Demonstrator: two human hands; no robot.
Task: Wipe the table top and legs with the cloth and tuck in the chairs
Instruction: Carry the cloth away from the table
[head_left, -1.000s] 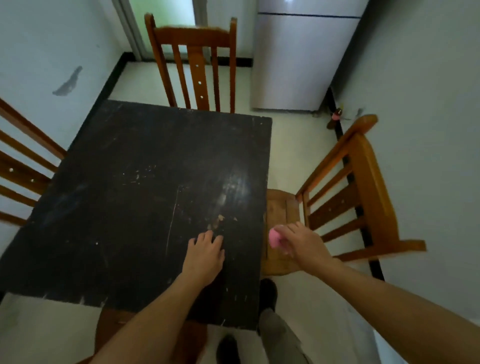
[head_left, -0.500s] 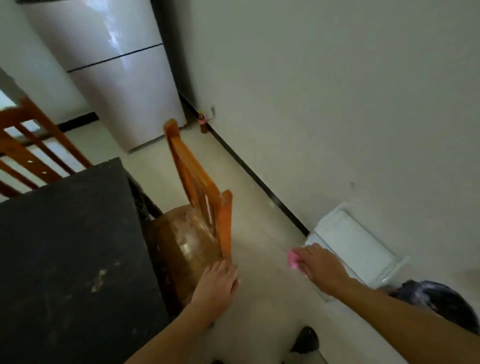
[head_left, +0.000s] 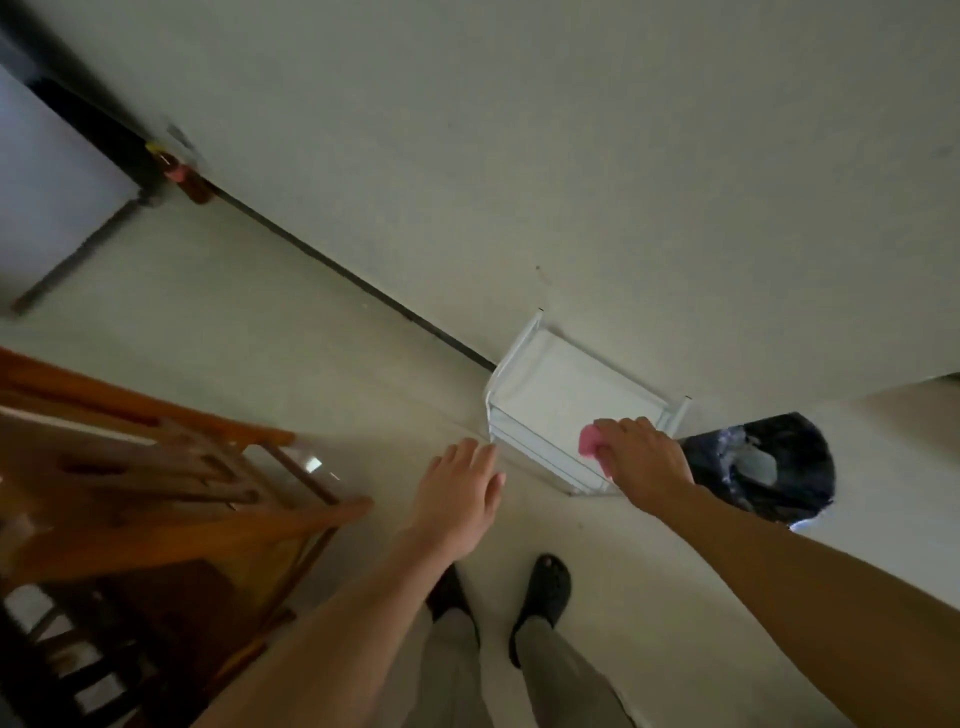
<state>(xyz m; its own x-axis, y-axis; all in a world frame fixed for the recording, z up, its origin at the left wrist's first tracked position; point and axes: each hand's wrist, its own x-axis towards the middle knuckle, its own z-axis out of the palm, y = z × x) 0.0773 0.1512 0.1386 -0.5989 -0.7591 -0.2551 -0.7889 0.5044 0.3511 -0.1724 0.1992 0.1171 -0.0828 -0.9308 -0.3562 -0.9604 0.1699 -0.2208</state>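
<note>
Your right hand (head_left: 644, 457) is curled round the pink cloth (head_left: 589, 441). The cloth sticks out past your fingers on the side toward your left hand. Your left hand (head_left: 460, 493) is flat, with the fingers straight and close together. It holds nothing and touches nothing. Your two hands are apart, with bare floor (head_left: 322, 364) showing between them.

Right under your right hand is a small white rack (head_left: 545, 395) that stands against the wall (head_left: 571, 156). You can see its flat white top and the edges of two shelves below. I cannot tell if your hand or the cloth touches the rack.

Just past your right wrist, on the outer side, is a bin (head_left: 763, 467) with a dark bag in it. Something pale and crumpled lies inside the bag. I cannot tell what it is.

On the outer side of your left hand is a brown wooden chair (head_left: 171, 499). Its top rail ends near your left hand but does not touch it.

Far ahead of your left hand, by the wall, stands a small brown bottle (head_left: 184, 176) with a pink and yellow top part. It is too blurry to read any words. Just beside it is a big white fridge (head_left: 47, 208).

Below your hands are your two black shoes (head_left: 543, 587), side by side on the floor.
</note>
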